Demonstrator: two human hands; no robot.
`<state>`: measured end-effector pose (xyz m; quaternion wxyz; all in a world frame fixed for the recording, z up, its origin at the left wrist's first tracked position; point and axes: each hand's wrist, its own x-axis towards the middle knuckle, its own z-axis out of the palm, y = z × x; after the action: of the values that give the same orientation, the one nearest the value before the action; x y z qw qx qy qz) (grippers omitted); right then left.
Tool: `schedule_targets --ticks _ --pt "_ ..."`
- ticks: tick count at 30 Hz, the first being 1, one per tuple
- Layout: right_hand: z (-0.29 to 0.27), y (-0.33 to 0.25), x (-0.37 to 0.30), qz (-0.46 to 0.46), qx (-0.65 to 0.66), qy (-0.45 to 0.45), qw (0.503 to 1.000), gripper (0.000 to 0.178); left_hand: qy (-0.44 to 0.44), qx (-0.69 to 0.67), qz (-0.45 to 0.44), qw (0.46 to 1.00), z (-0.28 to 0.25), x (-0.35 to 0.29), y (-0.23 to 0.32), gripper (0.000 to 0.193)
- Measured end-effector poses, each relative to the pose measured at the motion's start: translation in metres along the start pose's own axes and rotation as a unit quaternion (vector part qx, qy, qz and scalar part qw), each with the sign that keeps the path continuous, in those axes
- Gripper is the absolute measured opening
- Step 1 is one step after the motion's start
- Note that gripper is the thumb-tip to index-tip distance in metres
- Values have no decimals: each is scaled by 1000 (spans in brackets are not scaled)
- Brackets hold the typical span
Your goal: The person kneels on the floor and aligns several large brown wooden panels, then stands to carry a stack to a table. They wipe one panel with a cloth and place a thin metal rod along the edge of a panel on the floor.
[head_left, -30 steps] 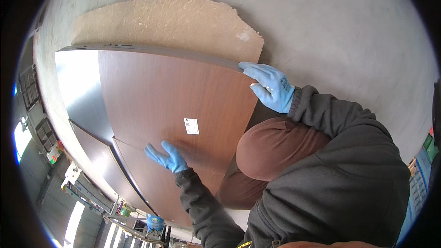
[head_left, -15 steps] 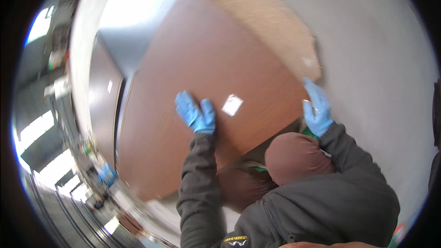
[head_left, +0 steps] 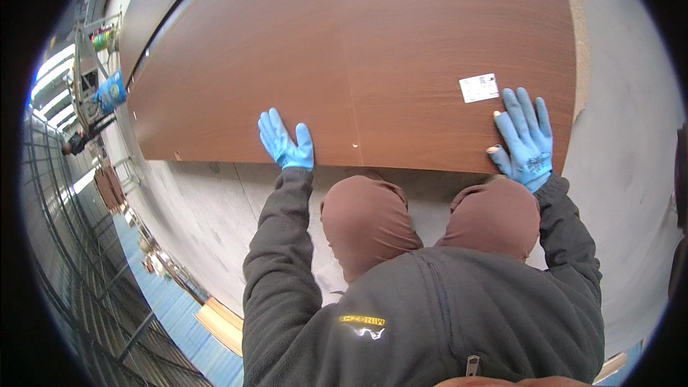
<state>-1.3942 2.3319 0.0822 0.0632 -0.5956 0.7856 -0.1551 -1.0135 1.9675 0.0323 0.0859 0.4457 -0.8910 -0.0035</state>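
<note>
A large, flat, reddish-brown wood-grain laminate panel [head_left: 373, 57] fills the upper field, lying on the pale grey concrete floor [head_left: 215, 215], its near edge running just ahead of my bent knees in brown trousers [head_left: 365, 222]. A second, darker panel [head_left: 154, 7] lies beyond its far left edge. My left hand [head_left: 287, 143], in a blue glove, lies flat and open on the panel's surface near the middle of the near edge, fingers spread, gripping nothing. My right hand [head_left: 527, 140], likewise gloved in blue, rests open with fingers spread on the panel's near right corner, palm down, grasping nothing. A small white rectangular label [head_left: 479, 87] is stuck to the panel just beyond and left of my right fingertips.
</note>
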Motion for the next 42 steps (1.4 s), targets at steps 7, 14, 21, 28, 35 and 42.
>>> schedule_targets --ticks 7,14,21,28,35,42 --pt "14 -7 5 -23 -40 8 999 54 76 -60 -20 995 8 -5 -2 76" --pt "28 -13 1 -57 -70 28 996 57 235 -79 -232 940 17 -37 -25 79" --pt "33 -22 -1 -95 -99 55 989 57 60 -485 -615 619 29 -59 -18 86" --pt "33 -21 -4 -116 -103 59 986 58 69 -478 -588 649 55 -69 -31 70" --pt "22 -20 1 -108 -105 59 987 57 64 -451 -573 681 62 -68 -29 86" --pt "11 -12 2 -74 -56 21 996 57 -40 -621 -440 648 -29 -72 -27 63"
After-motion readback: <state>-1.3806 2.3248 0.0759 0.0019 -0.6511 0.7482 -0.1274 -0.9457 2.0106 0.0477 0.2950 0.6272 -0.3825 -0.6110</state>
